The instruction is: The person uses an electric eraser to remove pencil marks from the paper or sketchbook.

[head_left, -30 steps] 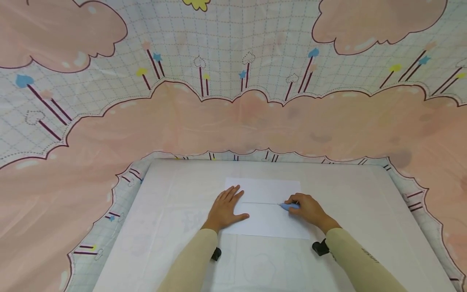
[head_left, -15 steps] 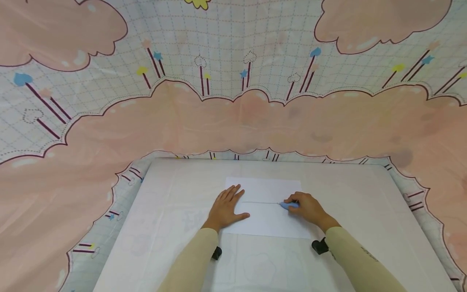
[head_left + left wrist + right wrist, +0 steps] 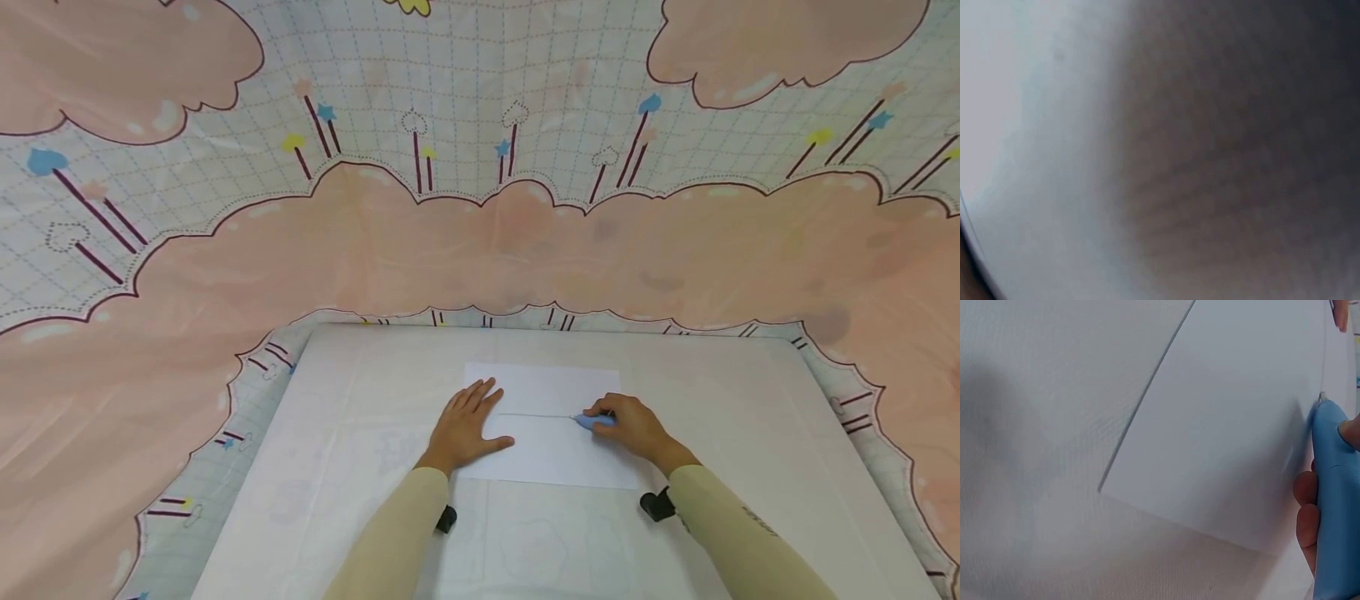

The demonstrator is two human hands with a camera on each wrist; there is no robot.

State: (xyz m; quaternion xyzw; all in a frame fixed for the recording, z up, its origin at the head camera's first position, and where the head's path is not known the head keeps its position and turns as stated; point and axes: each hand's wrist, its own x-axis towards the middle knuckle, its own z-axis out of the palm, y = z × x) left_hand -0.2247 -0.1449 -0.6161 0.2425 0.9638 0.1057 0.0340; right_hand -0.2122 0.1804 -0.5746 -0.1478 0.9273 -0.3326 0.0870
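Note:
A white sheet of paper [image 3: 555, 462] lies on the table, with a thin straight line running across its middle. My left hand [image 3: 461, 425] rests flat on the sheet's left part, fingers and thumb spread. At the right end of the line, my right hand [image 3: 633, 425] grips a thick blue pen-shaped tool [image 3: 1336, 506]. Its small metal tip touches the paper on the line in the right wrist view, and a thumb presses its side while fingers curl beneath. The left wrist view is blurred and mostly filled by a dark brownish surface close to the lens.
The sheet lies on a white-covered table [image 3: 360, 392]. Behind and around it hangs a fabric [image 3: 487, 258] printed with pink clouds and a grid. A black wrist device [image 3: 658, 506] sits under the right sleeve, and another [image 3: 446, 520] under the left.

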